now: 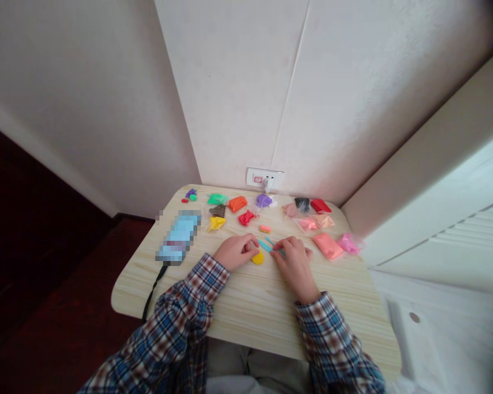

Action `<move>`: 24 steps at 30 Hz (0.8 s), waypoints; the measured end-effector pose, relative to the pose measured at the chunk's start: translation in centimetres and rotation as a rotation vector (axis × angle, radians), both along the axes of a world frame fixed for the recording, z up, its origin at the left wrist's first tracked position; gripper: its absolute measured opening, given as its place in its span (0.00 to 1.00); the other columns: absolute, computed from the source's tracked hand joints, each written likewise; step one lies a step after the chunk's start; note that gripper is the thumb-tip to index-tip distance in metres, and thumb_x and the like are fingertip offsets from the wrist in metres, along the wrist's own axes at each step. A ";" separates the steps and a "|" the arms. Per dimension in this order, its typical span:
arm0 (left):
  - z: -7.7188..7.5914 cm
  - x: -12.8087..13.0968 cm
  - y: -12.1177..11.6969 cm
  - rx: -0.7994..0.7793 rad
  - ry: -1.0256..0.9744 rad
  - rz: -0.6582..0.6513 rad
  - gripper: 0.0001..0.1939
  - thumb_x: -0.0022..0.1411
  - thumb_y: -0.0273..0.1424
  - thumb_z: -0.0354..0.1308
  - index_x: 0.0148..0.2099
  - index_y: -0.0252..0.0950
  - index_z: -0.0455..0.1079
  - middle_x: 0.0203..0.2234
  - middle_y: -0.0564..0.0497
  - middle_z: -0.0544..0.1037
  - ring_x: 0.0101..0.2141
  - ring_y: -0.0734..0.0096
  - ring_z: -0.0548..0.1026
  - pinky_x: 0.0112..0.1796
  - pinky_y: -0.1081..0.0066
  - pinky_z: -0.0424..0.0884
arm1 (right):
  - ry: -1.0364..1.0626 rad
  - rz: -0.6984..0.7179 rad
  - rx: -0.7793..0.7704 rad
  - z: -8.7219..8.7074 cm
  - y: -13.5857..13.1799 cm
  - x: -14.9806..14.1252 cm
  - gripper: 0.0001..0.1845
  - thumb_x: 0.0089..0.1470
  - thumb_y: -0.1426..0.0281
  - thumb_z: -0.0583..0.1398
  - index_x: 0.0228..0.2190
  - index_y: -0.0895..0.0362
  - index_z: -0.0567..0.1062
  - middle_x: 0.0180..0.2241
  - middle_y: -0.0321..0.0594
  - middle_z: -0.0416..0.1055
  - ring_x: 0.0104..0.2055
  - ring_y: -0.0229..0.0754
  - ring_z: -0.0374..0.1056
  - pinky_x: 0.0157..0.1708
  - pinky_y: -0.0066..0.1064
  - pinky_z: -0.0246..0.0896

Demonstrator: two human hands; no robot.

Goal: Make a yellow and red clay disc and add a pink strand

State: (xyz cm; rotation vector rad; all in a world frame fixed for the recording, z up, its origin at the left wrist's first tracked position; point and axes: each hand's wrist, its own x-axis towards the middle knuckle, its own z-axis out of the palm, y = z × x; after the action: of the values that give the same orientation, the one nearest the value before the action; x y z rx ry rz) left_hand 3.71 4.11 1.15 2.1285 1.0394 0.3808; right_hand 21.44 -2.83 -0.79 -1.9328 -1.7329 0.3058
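Yellow disc (258, 258), flat and rounded, lies on the pale wood-grain desk (250, 306), roughly mid-way across, between the person's two hands. Left hand (236, 253) comes in from its left side: fingers curled, thumb and fingertips drawn close together at the disc's upper left edge. Cannot tell whether they grip it or merely rest against it.

Right hand (294, 265) is palm down to the right of the disc, fingers bent and pointing inward, over the ends of light blue tools (265, 245). The hand covers part of these; whether the fingers hold them, cannot tell. Both sleeves plaid.

Just beyond the tools, a small coral-and-orange piece (265, 229). Further back, left to middle, wrapped packets: green (217, 199), orange (237, 204), purple (263, 201), with a yellow packet (216, 222) and a red packet (247, 218) nearer. Right side: a larger coral packet (327, 245) with a crumpled pink bag (350, 244) touching it. Small purple, green and red lumps sit at the back left corner. Phone (178, 237), pixelated, lies left of the left hand, a black strap (151, 295) trailing from its near end.
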 end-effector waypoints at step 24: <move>-0.6 -0.7 -0.1 0.088 -0.129 0.172 0.05 0.57 0.23 0.54 0.37 0.34 0.69 0.32 0.50 0.74 0.30 0.73 0.71 0.32 0.73 0.69 | 0.492 0.211 -0.062 1.4 -0.2 -0.5 0.07 0.57 0.66 0.54 0.32 0.55 0.69 0.28 0.36 0.71 0.30 0.39 0.67 0.30 0.29 0.60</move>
State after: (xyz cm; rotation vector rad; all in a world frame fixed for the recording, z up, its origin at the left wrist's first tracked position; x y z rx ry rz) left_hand 3.06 3.99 0.57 2.0663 1.1516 0.6488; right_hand 20.90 -3.04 0.62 -1.5422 -1.5996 0.8432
